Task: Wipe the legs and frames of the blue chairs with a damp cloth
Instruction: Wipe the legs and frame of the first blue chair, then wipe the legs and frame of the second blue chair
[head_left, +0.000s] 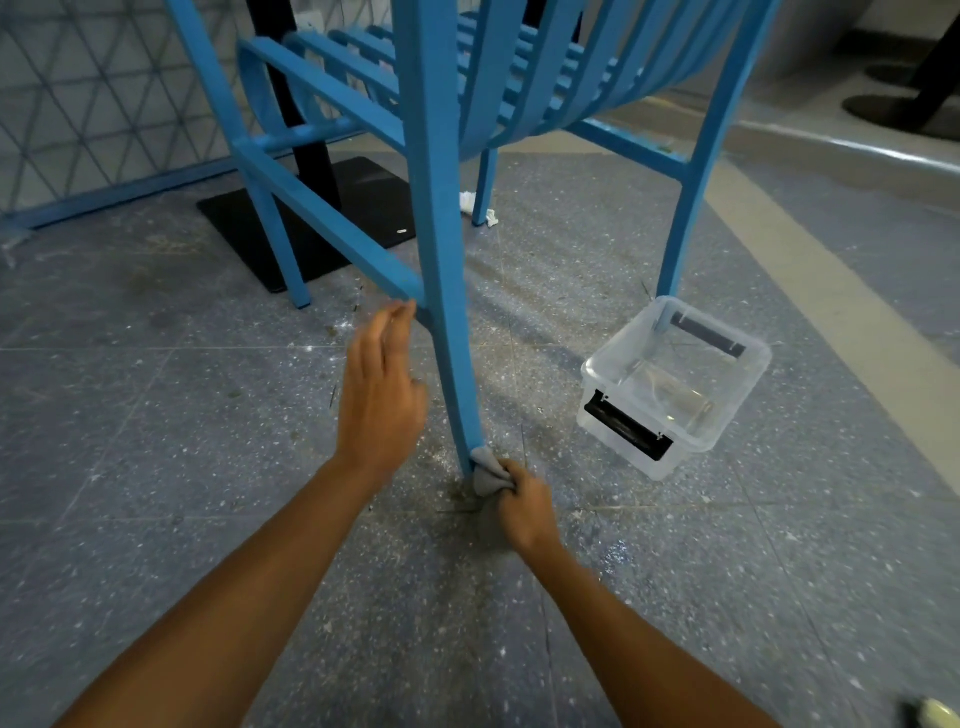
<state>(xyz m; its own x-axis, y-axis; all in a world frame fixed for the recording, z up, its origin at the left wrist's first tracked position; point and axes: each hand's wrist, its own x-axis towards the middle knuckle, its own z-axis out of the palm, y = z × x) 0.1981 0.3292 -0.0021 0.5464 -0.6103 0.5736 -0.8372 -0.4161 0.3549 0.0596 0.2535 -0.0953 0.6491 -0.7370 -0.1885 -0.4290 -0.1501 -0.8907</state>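
The right hand (522, 506) has its fingers curled round a bunched grey cloth (487, 474), pressing it against the foot of the nearest leg (448, 291) of the blue chair (519, 78), just above the speckled floor (208, 467). The left hand (382, 395) is held straight-fingered and empty, fingertips at the joint of leg and side rail (332, 223). A clear plastic tub (675, 384) sits to the right by another leg.

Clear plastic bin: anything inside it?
No objects show inside the clear plastic bin. A glossy sheen on its bottom may be shallow water; cannot confirm. It has no lid on, so nothing covers the interior.
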